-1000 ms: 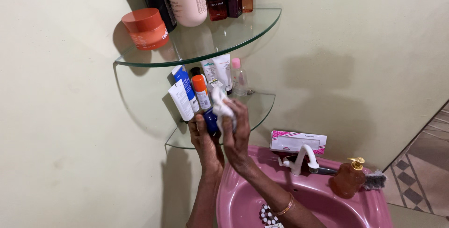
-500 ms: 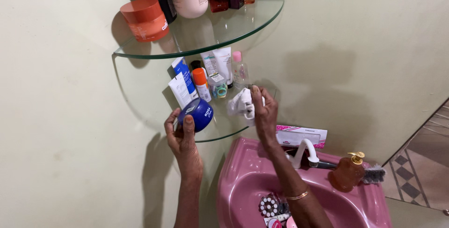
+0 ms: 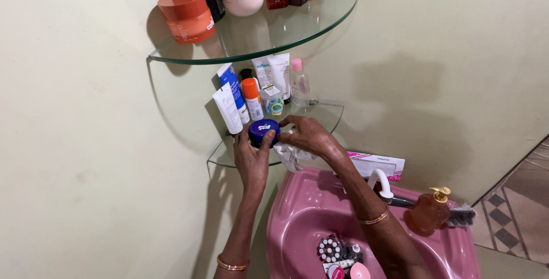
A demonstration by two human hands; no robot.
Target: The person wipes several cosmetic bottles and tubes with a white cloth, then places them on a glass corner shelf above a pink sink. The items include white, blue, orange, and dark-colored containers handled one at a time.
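My left hand point(image 3: 251, 156) grips a round blue jar point(image 3: 263, 132) and holds it at the front of the lower glass corner shelf point(image 3: 329, 113). My right hand point(image 3: 307, 135) reaches in from the right; its fingertips touch the jar while a crumpled white cloth point(image 3: 293, 156) is tucked under its palm. Behind the jar stand a white tube point(image 3: 227, 108), a blue tube point(image 3: 233, 86), an orange-capped bottle point(image 3: 251, 98) and a small clear box with coloured rings point(image 3: 273, 99).
An upper glass shelf point(image 3: 286, 30) carries an orange jar point(image 3: 188, 17) and several bottles. Below is a pink basin point(image 3: 303, 210) with a white tap point(image 3: 382, 183), an amber pump bottle point(image 3: 430, 212), a pink-and-white box point(image 3: 377, 164) and small items inside.
My left hand brought the blue jar up and right onto the lower shelf. My right hand lowered with the cloth and came over to touch the jar.
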